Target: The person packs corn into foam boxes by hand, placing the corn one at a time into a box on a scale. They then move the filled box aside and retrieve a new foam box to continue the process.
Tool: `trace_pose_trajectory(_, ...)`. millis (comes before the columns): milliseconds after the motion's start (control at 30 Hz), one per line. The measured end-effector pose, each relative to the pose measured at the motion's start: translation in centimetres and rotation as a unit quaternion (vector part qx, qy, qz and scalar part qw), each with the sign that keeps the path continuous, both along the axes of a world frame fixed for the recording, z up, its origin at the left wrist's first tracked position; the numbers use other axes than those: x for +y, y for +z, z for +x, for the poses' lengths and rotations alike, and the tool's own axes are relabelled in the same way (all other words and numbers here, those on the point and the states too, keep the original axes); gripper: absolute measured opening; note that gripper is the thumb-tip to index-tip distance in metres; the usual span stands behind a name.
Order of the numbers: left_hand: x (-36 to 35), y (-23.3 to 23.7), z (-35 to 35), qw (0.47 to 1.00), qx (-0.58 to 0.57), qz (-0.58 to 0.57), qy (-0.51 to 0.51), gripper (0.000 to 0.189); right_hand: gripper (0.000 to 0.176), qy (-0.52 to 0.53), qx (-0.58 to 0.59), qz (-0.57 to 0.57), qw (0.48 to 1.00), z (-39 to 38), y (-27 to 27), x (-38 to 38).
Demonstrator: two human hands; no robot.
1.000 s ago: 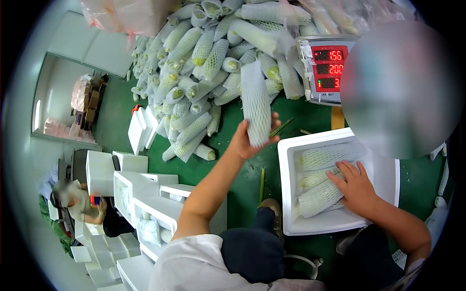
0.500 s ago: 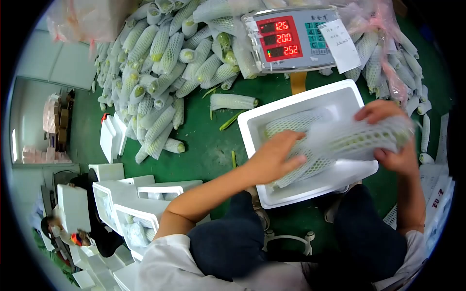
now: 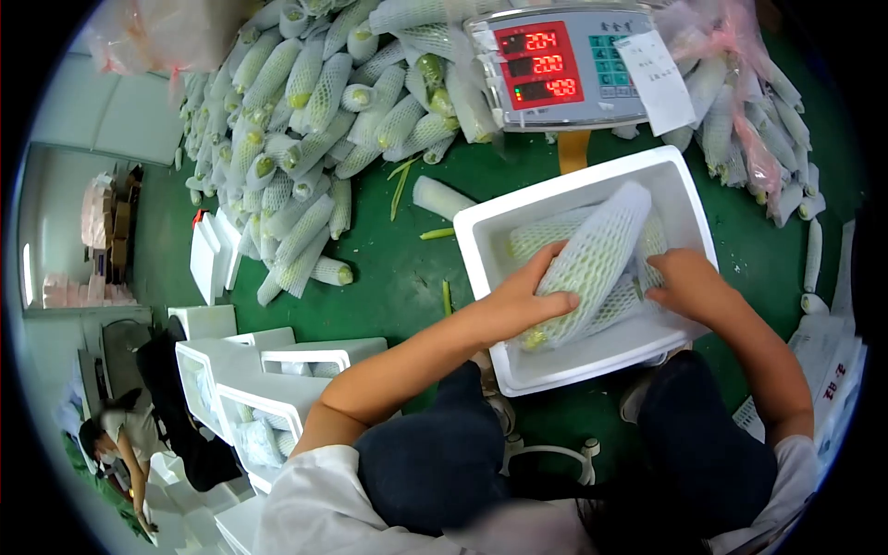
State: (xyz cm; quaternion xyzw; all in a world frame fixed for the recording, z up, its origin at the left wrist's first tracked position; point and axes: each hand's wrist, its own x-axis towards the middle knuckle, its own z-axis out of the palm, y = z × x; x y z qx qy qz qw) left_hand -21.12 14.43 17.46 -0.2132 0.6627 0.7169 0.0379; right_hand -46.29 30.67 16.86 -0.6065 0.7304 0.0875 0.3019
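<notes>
A white foam box (image 3: 689, 185) stands before me with several long green vegetables in white foam net sleeves inside. My left hand (image 3: 525, 301) is closed around one netted vegetable (image 3: 597, 264), lying slantwise on top, its bare tip toward me. At the box's right side, my right hand (image 3: 692, 289) has its fingers curled on another netted vegetable (image 3: 653, 242), partly covered by the first one. Beneath them, more netted vegetables (image 3: 546, 236) lie partly hidden.
Behind the box is a scale display (image 3: 555, 69) with lit red digits and a paper slip (image 3: 655, 79). A large heap of netted vegetables (image 3: 296, 120) lies at left. Foam boxes (image 3: 268, 407) stand lower left; a co-worker (image 3: 120, 444) bends beyond them.
The netted vegetable formerly in my right hand has come down into the box. My left hand now grips one on top. Scale digits rose from 1.26 to 2.04. The co-worker has bent down.
</notes>
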Motion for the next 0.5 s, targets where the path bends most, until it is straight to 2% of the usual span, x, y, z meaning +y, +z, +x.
trace_pose_trajectory(33, 0.8, -0.1, 0.2, 0.998, 0.028, -0.034, 0.034, 0.094, 0.069, -0.153, -0.136, -0.006, 0.979, 0.3, 2.0, -0.5)
trace_pose_trajectory(67, 1.6, 0.0, 0.4, 0.993, 0.055, -0.072, 0.071, 0.095, 0.073, -0.226, -0.289, -0.071, 0.928, 1.0, 2.6, -0.7)
trace_pose_trajectory(100, 2.6, 0.4, 0.8, 0.977, 0.107, -0.175, 0.063, 0.099, 0.078, -0.285, -0.437, -0.127, 0.844, 2.4, 2.9, -0.6)
trace_pose_trajectory(133, 3.5, -0.1, 1.2, 0.973, 0.139, -0.180, 0.031, 0.098, 0.082, -0.332, -0.572, -0.172, 0.730, 3.8, 3.1, -0.6)
trace_pose_trajectory(200, 2.8, 2.5, 1.0, 0.918, 0.241, -0.310, -0.052, 0.069, 0.088, -0.382, -0.506, -0.202, 0.747, 4.9, 2.8, -0.2)
trace_pose_trajectory(233, 1.0, 1.3, 1.3, 0.885, 0.286, -0.366, 0.016, 0.051, 0.088, -0.310, -0.396, -0.257, 0.825, 3.7, 1.8, 0.4)
trace_pose_trajectory(267, -1.4, 0.1, 1.8, 0.843, 0.330, -0.417, 0.079, 0.036, 0.085, -0.268, -0.363, -0.312, 0.836, 4.0, 1.9, 0.0)
trace_pose_trajectory(300, -3.1, 0.0, 2.4, 0.874, 0.233, -0.342, 0.256, 0.022, 0.083, -0.119, -0.233, -0.334, 0.905, 3.4, 3.4, -1.1)
trace_pose_trajectory(333, -7.1, -1.4, 2.7, 0.829, 0.259, -0.362, 0.339, 0.027, 0.082, 0.029, -0.088, -0.345, 0.934, 2.9, 4.6, -2.0)
trace_pose_trajectory(367, -10.0, -2.3, 3.2, 0.821, 0.173, -0.359, 0.410, 0.029, 0.077, 0.066, -0.030, -0.327, 0.942, 3.1, 3.9, -2.5)
trace_pose_trajectory(400, -13.4, -6.2, 3.5, 0.804, 0.106, -0.453, 0.370, 0.035, 0.077, 0.079, 0.033, -0.332, 0.939, 3.2, 2.2, -2.8)
trace_pose_trajectory(433, -16.2, -10.4, 4.0, 0.773, 0.045, -0.574, 0.267, 0.041, 0.076, 0.092, 0.098, -0.335, 0.933, 3.3, -0.3, -2.9)
trace_pose_trajectory(467, -18.5, -16.2, 4.1, 0.740, 0.035, -0.648, 0.178, 0.047, 0.076, 0.103, 0.166, -0.338, 0.921, 3.2, -2.3, -3.1)
trace_pose_trajectory(500, -18.9, -18.9, 4.2, 0.697, -0.009, -0.712, 0.083, 0.053, 0.076, 0.088, 0.180, -0.326, 0.924, 3.1, -3.4, -3.1)
